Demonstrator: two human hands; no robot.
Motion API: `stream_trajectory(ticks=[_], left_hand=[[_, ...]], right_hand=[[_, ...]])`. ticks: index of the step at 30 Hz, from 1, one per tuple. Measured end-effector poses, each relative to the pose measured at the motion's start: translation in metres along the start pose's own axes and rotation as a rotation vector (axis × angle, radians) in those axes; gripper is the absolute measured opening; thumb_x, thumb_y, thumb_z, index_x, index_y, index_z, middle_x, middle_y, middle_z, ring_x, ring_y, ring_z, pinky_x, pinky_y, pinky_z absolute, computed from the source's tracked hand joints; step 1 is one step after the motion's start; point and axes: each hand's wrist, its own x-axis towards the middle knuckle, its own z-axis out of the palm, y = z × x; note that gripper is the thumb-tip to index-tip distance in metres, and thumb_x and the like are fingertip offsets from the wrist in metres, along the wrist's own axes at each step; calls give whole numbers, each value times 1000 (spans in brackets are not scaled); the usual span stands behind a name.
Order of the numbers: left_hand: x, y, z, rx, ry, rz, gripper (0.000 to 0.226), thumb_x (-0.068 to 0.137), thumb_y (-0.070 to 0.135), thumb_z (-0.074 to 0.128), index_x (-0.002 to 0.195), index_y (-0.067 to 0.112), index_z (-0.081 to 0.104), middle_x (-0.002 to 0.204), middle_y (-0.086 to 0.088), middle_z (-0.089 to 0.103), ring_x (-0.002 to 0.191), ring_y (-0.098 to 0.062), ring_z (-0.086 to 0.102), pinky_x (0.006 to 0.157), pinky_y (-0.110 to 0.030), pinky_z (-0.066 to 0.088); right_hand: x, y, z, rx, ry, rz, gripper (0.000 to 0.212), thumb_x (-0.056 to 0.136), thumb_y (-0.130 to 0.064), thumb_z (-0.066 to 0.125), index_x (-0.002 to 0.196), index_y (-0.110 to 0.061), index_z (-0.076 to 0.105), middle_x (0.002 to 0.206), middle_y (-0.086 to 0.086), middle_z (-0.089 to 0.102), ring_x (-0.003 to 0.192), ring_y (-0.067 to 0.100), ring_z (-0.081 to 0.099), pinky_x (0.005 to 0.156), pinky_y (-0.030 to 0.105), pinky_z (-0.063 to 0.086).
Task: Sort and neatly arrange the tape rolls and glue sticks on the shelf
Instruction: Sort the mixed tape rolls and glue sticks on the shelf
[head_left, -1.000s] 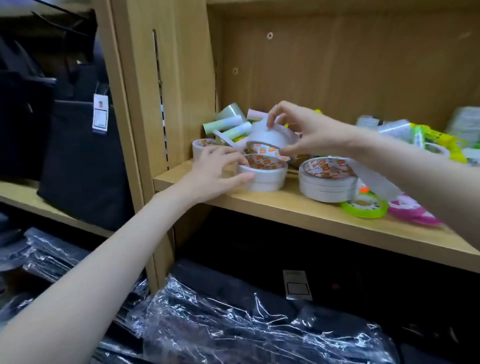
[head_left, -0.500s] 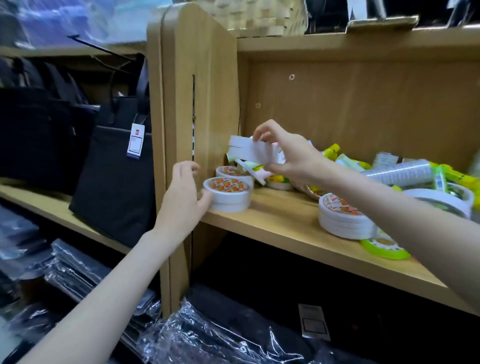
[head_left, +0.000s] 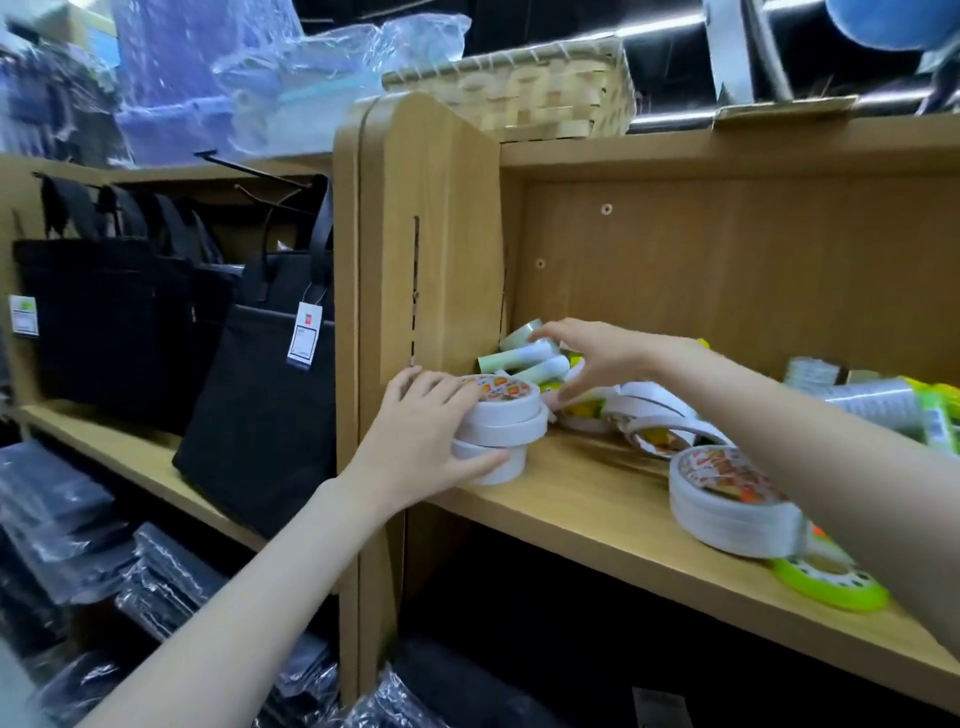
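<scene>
A: Where was everything on the shelf (head_left: 597, 514)?

B: The stack of 3 tape rolls (head_left: 501, 428) sat at its left end, left hand (head_left: 426, 441) curled round it; glue sticks (head_left: 524, 358) behind, under the right hand (head_left: 592, 356), grip unclear.

A: Advice?

B: Square the stack first.

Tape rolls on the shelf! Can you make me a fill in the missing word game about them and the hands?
1. The left hand holds a stack of white tape rolls at the ____ end of the wooden shelf.
2. The right hand reaches to the pale green glue sticks at the ____ of the shelf.
3. The flat roll near the shelf's front edge is bright ____.

Missing words: left; back; green
</scene>
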Motion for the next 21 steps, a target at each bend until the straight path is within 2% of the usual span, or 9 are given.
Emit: stream_trajectory(ticks=[2,5,7,10,14,16,18,21], left_hand=[[2,-8,2,89,39,15,69,75,71,40,108,14,61,101,2,65,96,-19,59,95,-39,39],[4,-17,-1,163,56,47,67,76,69,40,103,11,61,95,1,66,87,-19,61,83,-33,47],[6,-18,0,227,52,67,64,75,67,38,98,11,61,90,0,66,81,-20,62,75,-31,49],[8,-10,7,253,92,15,62,73,61,38,97,9,60,86,-3,63,79,-22,60,70,-31,49],[9,3,16,191,62,-105,65,70,57,35,105,7,56,92,-9,57,86,-26,54,66,-33,47],[11,6,22,208,72,-137,65,69,56,34,104,5,55,90,-12,55,85,-28,53,60,-34,50],[12,10,27,227,110,-152,62,69,53,36,100,4,55,85,-14,53,81,-29,54,53,-32,52],[14,13,33,240,141,-160,56,69,51,37,97,6,54,82,-14,52,77,-30,54,50,-29,50]], right_hand=[[22,-2,11,-127,-97,-8,93,74,-38,74,147,-28,18,152,-3,24,138,19,27,111,38,28],[46,-1,22,-282,-174,13,105,68,-46,75,148,-35,7,155,-4,13,142,22,14,113,45,24],[51,-1,23,-361,-161,37,105,67,-45,75,146,-37,8,151,0,19,138,26,19,109,47,29],[51,0,25,-321,-187,67,105,66,-43,79,146,-39,10,141,5,28,130,29,35,101,46,38],[44,10,27,-260,-133,-12,93,69,-41,78,145,-37,24,134,4,40,125,24,41,99,36,38],[40,15,26,-224,-103,-31,85,71,-38,77,142,-35,32,121,0,48,120,21,44,95,31,38],[36,19,22,-168,-82,-28,77,72,-36,75,140,-35,38,110,-5,46,117,18,44,95,32,38],[33,22,17,-100,24,-36,59,77,-27,70,132,-33,50,112,-1,46,111,18,46,88,31,42]])
